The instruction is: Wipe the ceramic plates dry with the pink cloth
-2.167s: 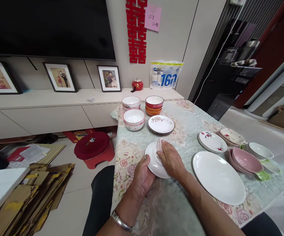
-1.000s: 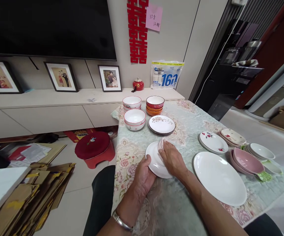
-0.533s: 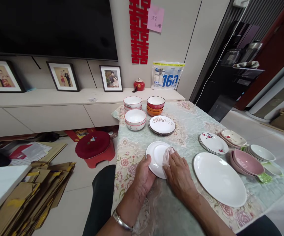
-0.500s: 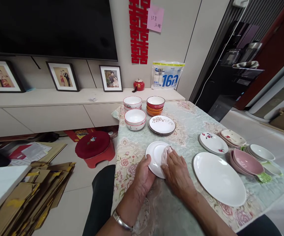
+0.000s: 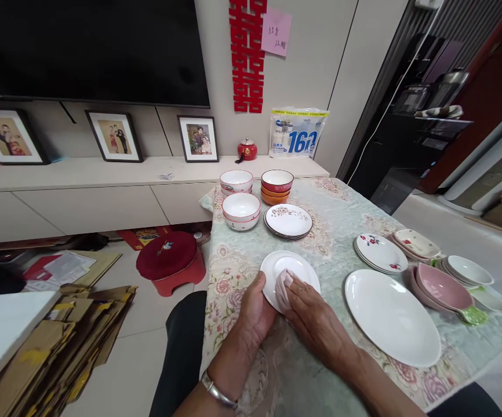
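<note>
A small white plate (image 5: 305, 271) is tilted above the flowered tablecloth, its raised ring facing up. My left hand (image 5: 255, 304) grips its left rim, thumb on top and fingers underneath. My right hand (image 5: 312, 315) presses a pale pink cloth (image 5: 283, 288) onto the plate's middle, with the fingers together over the cloth. Beyond the plate lies a stack of patterned plates (image 5: 288, 220). To the right of my right hand is a large white oval plate (image 5: 392, 315).
White bowls (image 5: 241, 208) and red and orange bowls (image 5: 276, 184) stand at the table's back. Flower-decorated plates (image 5: 380, 252), pink bowls (image 5: 444, 286) and small white bowls (image 5: 469, 270) are at the right. A red stool (image 5: 168, 258) stands left of the table.
My right hand and the cloth have moved left, from the plate's right side to its middle. My left hand still holds the rim. The view has shifted slightly.
</note>
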Demonstrator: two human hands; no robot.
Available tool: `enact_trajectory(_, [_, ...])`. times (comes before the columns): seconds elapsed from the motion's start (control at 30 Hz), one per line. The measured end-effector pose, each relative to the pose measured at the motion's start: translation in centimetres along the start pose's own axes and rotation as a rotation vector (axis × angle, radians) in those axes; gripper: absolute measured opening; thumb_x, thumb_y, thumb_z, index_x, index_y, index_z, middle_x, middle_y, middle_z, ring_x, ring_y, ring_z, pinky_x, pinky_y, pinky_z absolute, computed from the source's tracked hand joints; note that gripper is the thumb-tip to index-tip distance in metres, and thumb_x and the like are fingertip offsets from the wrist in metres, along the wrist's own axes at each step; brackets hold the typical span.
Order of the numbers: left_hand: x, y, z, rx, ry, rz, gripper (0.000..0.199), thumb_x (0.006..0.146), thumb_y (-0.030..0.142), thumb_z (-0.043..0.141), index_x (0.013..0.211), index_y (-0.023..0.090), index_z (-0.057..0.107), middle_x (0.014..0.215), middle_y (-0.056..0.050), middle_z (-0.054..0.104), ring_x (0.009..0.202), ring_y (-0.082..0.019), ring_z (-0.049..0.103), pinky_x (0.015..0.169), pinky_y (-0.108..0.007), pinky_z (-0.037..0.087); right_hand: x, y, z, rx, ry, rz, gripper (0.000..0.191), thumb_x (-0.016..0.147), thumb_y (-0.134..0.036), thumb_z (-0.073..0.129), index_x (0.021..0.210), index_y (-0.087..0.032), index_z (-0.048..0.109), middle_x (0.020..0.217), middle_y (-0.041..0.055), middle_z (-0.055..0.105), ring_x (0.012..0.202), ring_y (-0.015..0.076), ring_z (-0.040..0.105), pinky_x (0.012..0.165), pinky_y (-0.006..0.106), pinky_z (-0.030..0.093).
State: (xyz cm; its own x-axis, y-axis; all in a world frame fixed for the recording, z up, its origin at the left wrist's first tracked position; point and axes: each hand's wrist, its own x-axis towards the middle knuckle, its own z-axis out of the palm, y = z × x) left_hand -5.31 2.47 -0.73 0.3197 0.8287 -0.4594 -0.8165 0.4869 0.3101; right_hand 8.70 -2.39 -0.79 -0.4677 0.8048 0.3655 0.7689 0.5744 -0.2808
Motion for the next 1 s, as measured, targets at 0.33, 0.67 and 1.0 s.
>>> enact_trajectory(0.33, [0.2, -0.4, -0.5, 0.032, -0.002, 0.077, 0.049, 0.093, 0.029, 0.046, 0.135, 0.005, 0.049, 0.113, -0.017, 0.07, 0.11, -0.029, 0.063, 0.098, -0.042, 0.046, 2.1, 2.8, 1.2, -0.082, 0.124, 0.147, 0.045, 0.098, -0.025, 0.036, 0.139, -0.009, 0.042, 0.139, 0.0205, 0.049, 0.137, 0.0305, 0.037, 0.11, 0.054, 0.036])
enact_trajectory(0.67, [0.6, -0.1, -0.6, -0.03, 0.005, 0.056, 0.047, 0.094, 0.032, 0.045, 0.134, 0.009, 0.051, 0.112, -0.015, 0.071, 0.108, -0.028, 0.064, 0.099, -0.042, 0.044, 8.2, 1.6, 1.5, -0.154, -0.061, 0.391, 0.043, 0.098, -0.04, 0.039, 0.131, -0.014, 0.051, 0.134, 0.0162, 0.056, 0.123, 0.0296, 0.05, 0.097, 0.047, 0.042])
enact_trajectory(1.0, [-0.3, 1.0, -0.2, -0.116, -0.037, -0.039, 0.049, 0.095, 0.042, 0.039, 0.096, 0.004, 0.069, 0.094, -0.017, 0.073, 0.103, -0.026, 0.066, 0.1, -0.037, 0.044, 4.4, -2.1, 0.1, -0.032, -0.134, 0.047, 0.039, 0.097, -0.025, 0.044, 0.136, -0.025, 0.047, 0.143, 0.0082, 0.049, 0.14, 0.0246, 0.031, 0.109, 0.05, 0.031])
